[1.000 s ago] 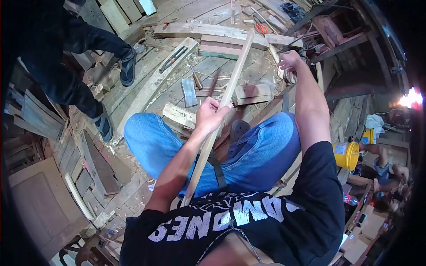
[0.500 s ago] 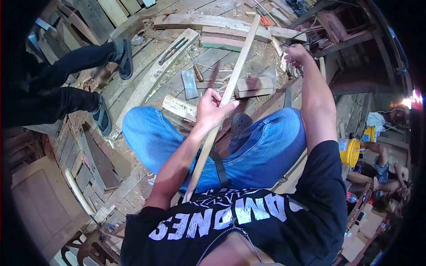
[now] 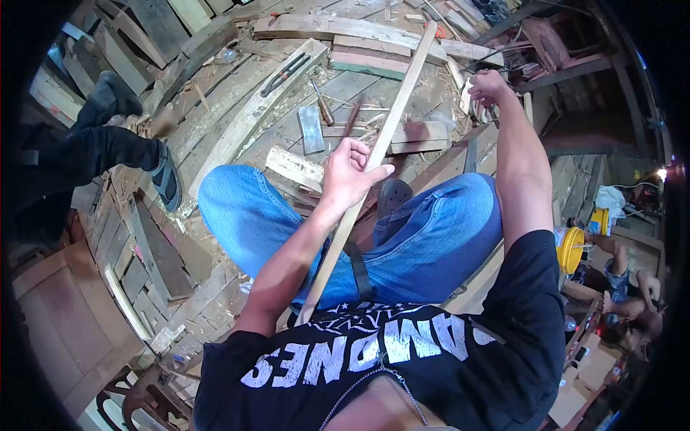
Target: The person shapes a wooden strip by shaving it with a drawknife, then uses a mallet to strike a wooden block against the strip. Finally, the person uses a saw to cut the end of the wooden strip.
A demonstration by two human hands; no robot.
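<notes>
A long, narrow wooden strip point(image 3: 402, 93) runs slantwise from my lap out over the floor. My left hand point(image 3: 350, 172) is closed around its middle, thumb across the top face. Out at the upper right, my right hand point(image 3: 487, 87) reaches down with curled fingers beside some wood pieces; what they grip, if anything, is hidden. Between my knees and the far boards lie a wooden block point(image 3: 419, 138), a grey-blue flat block point(image 3: 310, 131), and a slim tool with a wooden handle point(image 3: 323, 108). Dark-handled pliers point(image 3: 286, 76) rest on a pale plank point(image 3: 248, 118).
Another person's leg and sandal point(image 3: 166, 183) are at the left. Curved boards point(image 3: 345, 29) lie across the far side. A yellow bucket point(image 3: 570, 250) stands at the right, with other people beyond it. A wooden panel point(image 3: 75, 309) lies at lower left.
The other person's far foot has moved up and left, away from the plank. My view has shifted slightly; both my hands keep nearly the same pose.
</notes>
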